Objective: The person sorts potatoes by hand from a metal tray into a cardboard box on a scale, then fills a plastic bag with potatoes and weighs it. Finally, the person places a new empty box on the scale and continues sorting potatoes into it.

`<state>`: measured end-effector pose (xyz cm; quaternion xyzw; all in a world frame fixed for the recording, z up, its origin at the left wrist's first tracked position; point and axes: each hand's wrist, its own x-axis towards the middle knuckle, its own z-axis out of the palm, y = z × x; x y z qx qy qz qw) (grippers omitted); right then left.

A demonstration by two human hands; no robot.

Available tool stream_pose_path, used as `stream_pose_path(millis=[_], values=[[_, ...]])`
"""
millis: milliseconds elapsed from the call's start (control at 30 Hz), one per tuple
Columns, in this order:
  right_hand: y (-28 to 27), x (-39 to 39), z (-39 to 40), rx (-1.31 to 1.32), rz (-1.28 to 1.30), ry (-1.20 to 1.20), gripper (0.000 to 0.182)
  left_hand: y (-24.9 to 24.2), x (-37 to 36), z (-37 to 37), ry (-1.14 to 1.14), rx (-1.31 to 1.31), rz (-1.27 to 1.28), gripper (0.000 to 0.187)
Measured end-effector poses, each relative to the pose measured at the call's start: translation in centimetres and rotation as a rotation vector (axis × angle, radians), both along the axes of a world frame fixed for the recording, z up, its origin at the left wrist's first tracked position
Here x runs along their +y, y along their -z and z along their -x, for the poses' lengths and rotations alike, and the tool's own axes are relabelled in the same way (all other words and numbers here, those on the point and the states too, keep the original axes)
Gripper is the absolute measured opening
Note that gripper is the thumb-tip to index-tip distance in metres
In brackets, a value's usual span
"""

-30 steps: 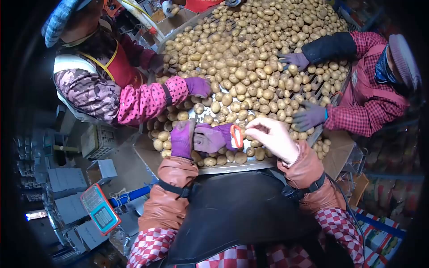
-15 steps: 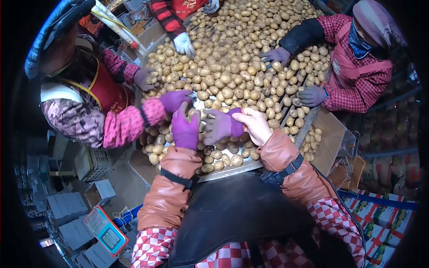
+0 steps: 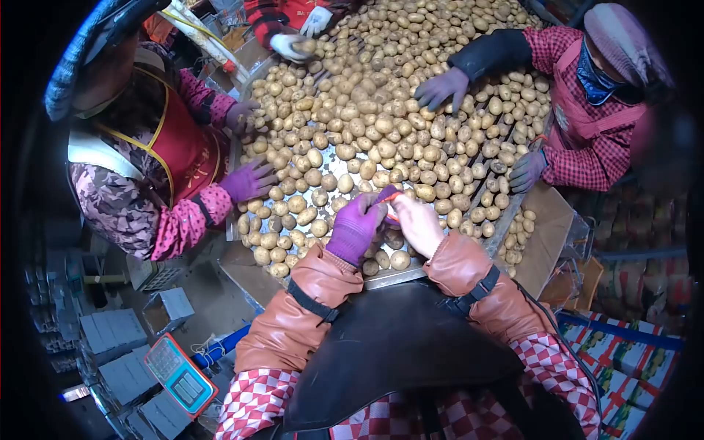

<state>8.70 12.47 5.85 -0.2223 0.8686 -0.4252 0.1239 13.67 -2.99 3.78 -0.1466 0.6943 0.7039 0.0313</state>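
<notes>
My left hand (image 3: 355,229) wears a purple glove and is closed on the edge of a loose purple glove (image 3: 387,195) with an orange-red cuff. My right hand (image 3: 416,224) is bare, its fingers pinched on the same cuff from the other side. Both hands meet over the near edge of a metal sorting table (image 3: 400,276). Potatoes (image 3: 374,128) cover much of the table beyond and beside them. The lower part of the loose glove is hidden between my hands.
Co-workers' gloved hands reach over the potatoes at left (image 3: 249,180), top (image 3: 290,47) and right (image 3: 444,89). A digital scale (image 3: 181,374) is at the lower left, near an open carton (image 3: 168,311). Printed boxes (image 3: 623,359) lie at the lower right.
My hands have come together around the loose glove, which was stretched out between them and now looks bunched. The left co-worker's hand has drawn back left; the top co-worker now holds a potato.
</notes>
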Motion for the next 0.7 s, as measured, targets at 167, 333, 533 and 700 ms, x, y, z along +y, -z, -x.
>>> stream_pose_path(millis=[167,333,533,700], values=[[1.8,-1.1,3.3,0.016,-0.326,-0.482,0.027,-1.5,0.3,-1.3,0.040,0.185,-0.012,0.021],[3.0,-4.3,4.4,-0.702,0.451,-0.610,0.035,-1.6,0.0,-4.2,0.083,0.314,0.478,0.018],[5.4,-6.8,3.1,-1.047,0.714,-0.729,0.045,-2.6,-0.4,-5.2,-0.025,0.404,0.476,0.021],[7.0,-8.6,3.1,-1.382,0.676,-0.941,0.052,-2.5,-0.4,-5.3,-0.051,0.349,0.428,0.025]])
